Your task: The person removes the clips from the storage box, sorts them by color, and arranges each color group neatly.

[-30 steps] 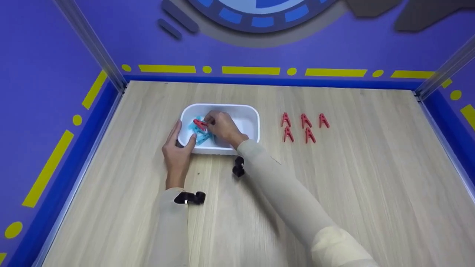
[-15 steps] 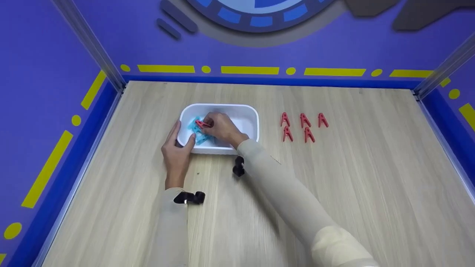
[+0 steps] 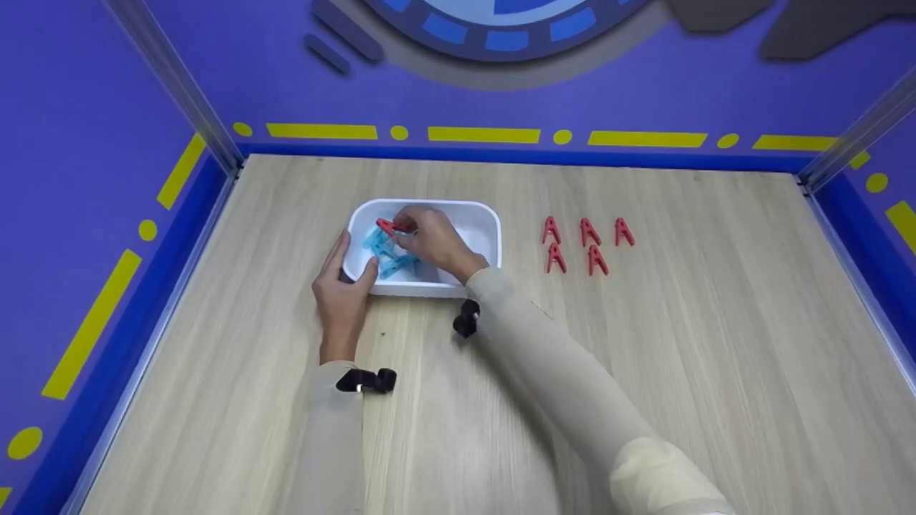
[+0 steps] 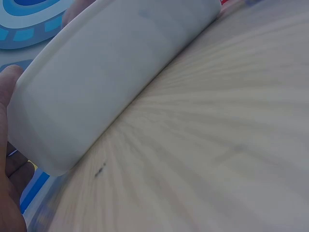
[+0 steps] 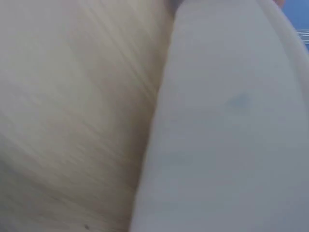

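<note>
In the head view a white plastic tub (image 3: 433, 290) stands on the table, with several light-blue clothespins (image 3: 396, 265) lying in its left part. My left hand (image 3: 340, 304) grips the tub's near left corner, thumb at the rim and fingers along the left wall. Between the thumb and fingers of my right hand (image 3: 435, 239) a red clothespin (image 3: 385, 226) is pinched, held over the blue ones inside the tub. The left wrist view shows the tub's outer wall (image 4: 96, 82) and part of the left hand at its edge. The right wrist view is mostly filled by the blurred wall.
Several red clothespins (image 3: 589, 232) lie in two rows on the wooden table (image 3: 687, 357), right of the tub. A blue-purple back wall (image 3: 501, 107) and side walls with yellow markings enclose the table.
My right hand has lifted and shifted slightly back with the red clothespin, away from the blue ones. The left hand, the tub and the rows of red clothespins stay in place.
</note>
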A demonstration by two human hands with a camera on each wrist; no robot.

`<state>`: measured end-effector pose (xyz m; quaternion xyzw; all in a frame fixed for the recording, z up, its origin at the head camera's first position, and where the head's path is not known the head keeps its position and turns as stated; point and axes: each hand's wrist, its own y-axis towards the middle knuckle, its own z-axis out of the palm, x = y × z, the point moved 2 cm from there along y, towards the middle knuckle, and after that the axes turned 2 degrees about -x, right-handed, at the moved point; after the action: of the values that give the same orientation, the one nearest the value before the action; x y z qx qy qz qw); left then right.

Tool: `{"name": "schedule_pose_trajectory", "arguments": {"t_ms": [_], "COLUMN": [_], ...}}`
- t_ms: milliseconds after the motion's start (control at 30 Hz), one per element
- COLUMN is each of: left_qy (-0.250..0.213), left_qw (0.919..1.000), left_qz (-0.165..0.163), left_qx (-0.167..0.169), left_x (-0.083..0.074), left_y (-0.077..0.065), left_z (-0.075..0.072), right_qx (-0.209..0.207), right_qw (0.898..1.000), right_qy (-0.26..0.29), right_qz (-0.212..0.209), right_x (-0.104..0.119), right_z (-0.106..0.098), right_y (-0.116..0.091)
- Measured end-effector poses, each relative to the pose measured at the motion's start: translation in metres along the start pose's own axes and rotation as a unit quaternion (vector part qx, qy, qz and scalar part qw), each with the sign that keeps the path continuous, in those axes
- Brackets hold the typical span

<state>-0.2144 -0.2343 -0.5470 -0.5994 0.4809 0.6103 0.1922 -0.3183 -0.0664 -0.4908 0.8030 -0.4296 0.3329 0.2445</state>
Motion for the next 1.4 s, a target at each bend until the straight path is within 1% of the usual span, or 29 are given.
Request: {"name": "schedule_pose_trajectory", "arguments": {"t_ms": [200,367,467,667,800,933,1167,1400], "left_qy": [-0.003,-0.005,-0.008,-0.024,-0.021,-0.008,0.020,0.026], "left_qw": [1.0000,1.0000,1.0000,0.9997,0.9998,1.0000,0.9998,0.9996], "left_qz": [-0.004,-0.004,-0.003,-0.005,-0.001,0.002,-0.005,-0.010], "left_qx": [0.008,0.001,-0.004,-0.002,0.000,0.001,0.002,0.005], "left_x": [-0.001,0.000,0.000,0.000,0.000,0.001,0.001,-0.001], "left_y": [0.000,0.000,0.000,-0.001,-0.001,-0.001,-0.001,-0.001], "left_z": [0.000,0.000,0.000,0.000,0.001,0.001,0.000,0.000], "right_qx": [-0.031,-0.053,-0.073,-0.123,-0.149,-0.174,-0.206,-0.234], "right_qw": [0.999,0.997,0.995,0.988,0.985,0.982,0.978,0.971], "right_qy": [0.004,0.014,0.019,0.020,0.015,0.008,0.010,0.010], "right_qz": [-0.032,-0.059,-0.072,-0.087,-0.085,-0.072,-0.044,-0.042], "right_x": [0.008,0.012,0.012,0.005,-0.003,-0.012,-0.029,-0.046], "right_z": [-0.012,-0.024,-0.032,-0.050,-0.061,-0.072,-0.087,-0.103], "right_y": [-0.012,-0.026,-0.035,-0.052,-0.064,-0.076,-0.093,-0.111]}}
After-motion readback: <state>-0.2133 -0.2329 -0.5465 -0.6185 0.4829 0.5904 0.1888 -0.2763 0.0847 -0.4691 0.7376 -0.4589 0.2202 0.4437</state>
